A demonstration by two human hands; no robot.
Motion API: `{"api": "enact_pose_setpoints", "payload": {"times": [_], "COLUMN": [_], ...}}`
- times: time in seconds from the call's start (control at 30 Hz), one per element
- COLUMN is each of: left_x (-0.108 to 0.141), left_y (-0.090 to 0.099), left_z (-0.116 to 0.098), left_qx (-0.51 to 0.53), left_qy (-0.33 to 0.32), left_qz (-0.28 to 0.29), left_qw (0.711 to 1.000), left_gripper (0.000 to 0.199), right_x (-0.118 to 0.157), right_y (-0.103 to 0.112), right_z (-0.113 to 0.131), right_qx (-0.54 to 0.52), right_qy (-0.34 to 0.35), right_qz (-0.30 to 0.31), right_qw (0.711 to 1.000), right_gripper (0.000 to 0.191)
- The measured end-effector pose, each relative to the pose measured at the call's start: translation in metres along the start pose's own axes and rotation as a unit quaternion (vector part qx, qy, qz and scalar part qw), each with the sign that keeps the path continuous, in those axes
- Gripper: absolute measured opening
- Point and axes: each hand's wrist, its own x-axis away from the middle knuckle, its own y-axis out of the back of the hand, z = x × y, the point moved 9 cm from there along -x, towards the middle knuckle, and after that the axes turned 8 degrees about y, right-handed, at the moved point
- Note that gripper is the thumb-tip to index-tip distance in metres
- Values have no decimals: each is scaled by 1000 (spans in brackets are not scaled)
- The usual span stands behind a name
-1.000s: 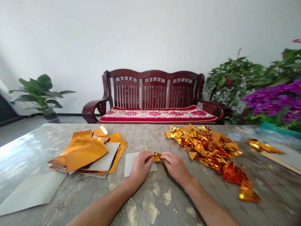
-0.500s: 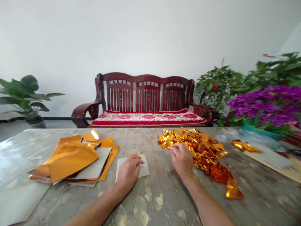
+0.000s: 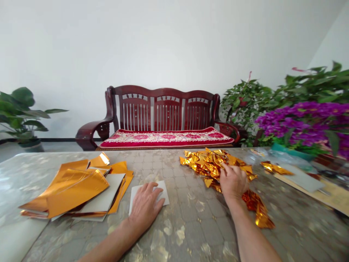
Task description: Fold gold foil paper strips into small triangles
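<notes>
While the left hand (image 3: pixel 144 207) lies flat and open on a small white card (image 3: pixel 163 194), the right hand (image 3: pixel 233 183), loosely curled, presses into the heap of crumpled gold foil (image 3: pixel 204 163); any grip is unclear.

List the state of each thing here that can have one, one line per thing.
left hand: open, palm down on the white card
white card: flat, partly under the left hand
right hand: fingers on the crumpled gold foil
crumpled gold foil: loose heap
gold foil sheets: uncrumpled, overlapping in a stack
</notes>
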Motion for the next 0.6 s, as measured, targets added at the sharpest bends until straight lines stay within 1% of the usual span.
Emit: {"api": "enact_pose_setpoints", "payload": {"times": [0.07, 0.13, 0.2, 0.27, 0.33, 0.4, 0.47, 0.6], "left_x": [1, 2, 3, 4, 4, 4, 5, 4], "left_y": [0, -3, -7, -12, -16, -18, -19, -21], "left_z": [-2, -3, -3, -3, -4, -6, -9, -12], "left_qx": [-3, -6, -9, -7, -3, 1, 5, 8], "left_qy": [0, -1, -1, -2, -4, -9, -18, -36], "left_qz": [2, 12, 27, 41, 52, 58, 60, 74], "left_qw": [1000, 1000, 1000, 999, 999, 998, 998, 997], "left_gripper": [25, 27, 27, 28, 28, 28, 29, 27], "right_x": [2, 3, 5, 8, 12, 17, 19, 21], "right_y": [-1, -1, -1, -1, -6, -12, -16, -18], "right_z": [1, 11, 28, 50, 71, 85, 91, 91], "right_qx": [-12, -41, -74, -106, -136, -142, -144, -137], "right_qy": [-5, 11, 50, 98, 146, 172, 178, 163], "right_qz": [10, 14, 20, 29, 58, 92, 113, 127], "right_qw": [1000, 999, 996, 989, 978, 970, 967, 969], "right_gripper": [28, 35, 37, 34, 32, 31, 30, 29]}}
